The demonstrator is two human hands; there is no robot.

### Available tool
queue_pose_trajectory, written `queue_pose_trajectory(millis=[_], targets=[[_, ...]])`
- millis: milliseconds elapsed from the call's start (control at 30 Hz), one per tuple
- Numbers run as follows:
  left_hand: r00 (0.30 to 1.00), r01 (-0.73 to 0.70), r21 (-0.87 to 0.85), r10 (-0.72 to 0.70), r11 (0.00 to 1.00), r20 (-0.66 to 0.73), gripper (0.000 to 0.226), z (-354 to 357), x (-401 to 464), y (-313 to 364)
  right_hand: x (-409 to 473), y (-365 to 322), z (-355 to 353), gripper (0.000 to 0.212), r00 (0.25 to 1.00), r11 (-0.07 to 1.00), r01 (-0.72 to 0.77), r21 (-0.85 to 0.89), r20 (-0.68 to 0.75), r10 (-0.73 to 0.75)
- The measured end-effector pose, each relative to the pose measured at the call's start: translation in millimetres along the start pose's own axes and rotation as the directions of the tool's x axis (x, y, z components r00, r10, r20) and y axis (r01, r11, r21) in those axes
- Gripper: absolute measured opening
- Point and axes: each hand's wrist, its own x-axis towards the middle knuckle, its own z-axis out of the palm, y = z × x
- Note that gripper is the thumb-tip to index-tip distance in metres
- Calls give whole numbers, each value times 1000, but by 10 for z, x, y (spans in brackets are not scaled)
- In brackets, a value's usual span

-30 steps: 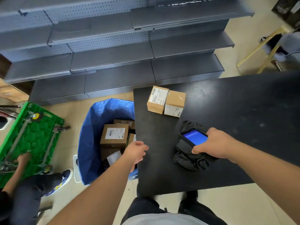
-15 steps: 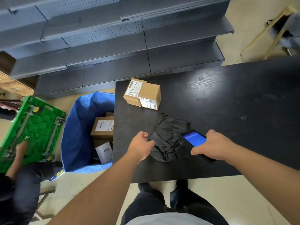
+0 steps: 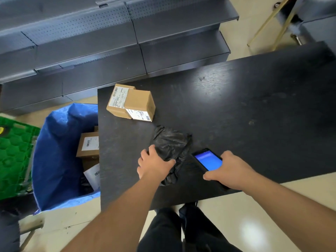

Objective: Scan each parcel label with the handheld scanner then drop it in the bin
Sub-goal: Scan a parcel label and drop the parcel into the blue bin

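My left hand (image 3: 154, 163) curls its fingers over the near left edge of one black plastic parcel (image 3: 171, 148), gripping it on the black table (image 3: 254, 106). Just right of it, my right hand (image 3: 231, 170) holds the single handheld scanner (image 3: 208, 160) low over the table, blue screen facing up, fingers wrapped round its near end. The two hands sit near each other, with the black parcel between them.

Farther off, toward the far left corner of the table, I count two cardboard boxes (image 3: 131, 102) touching side by side, each with a white label. Left of the table on the floor stands one blue bin (image 3: 58, 142); inside I can make out two labelled boxes (image 3: 89, 144) and one white envelope (image 3: 93, 174), partly hidden by the table edge. A green crate (image 3: 14, 157) lies at the far left, and grey shelving (image 3: 109, 42) runs behind.
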Motion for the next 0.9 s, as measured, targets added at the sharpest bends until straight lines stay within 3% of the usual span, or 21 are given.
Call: queue_pose_trajectory(millis=[233,533,767,900], targets=[[999,30,83,-32,996,24,120,204,152,154,122,78,53,67,1000,1000,6,23,-19,-5],[999,-34,209,34,977,1,122,314,291,76,279,130,82,69,997,997,-1,73,-82,7],[995,-83,176,72,981,68,120,220,295,-28,299,146,107,70,996,997,0,81,-88,7],[991,-51,10,49,999,128,114,93,189,-135,245,108,109,69,995,996,29,80,-98,-21]])
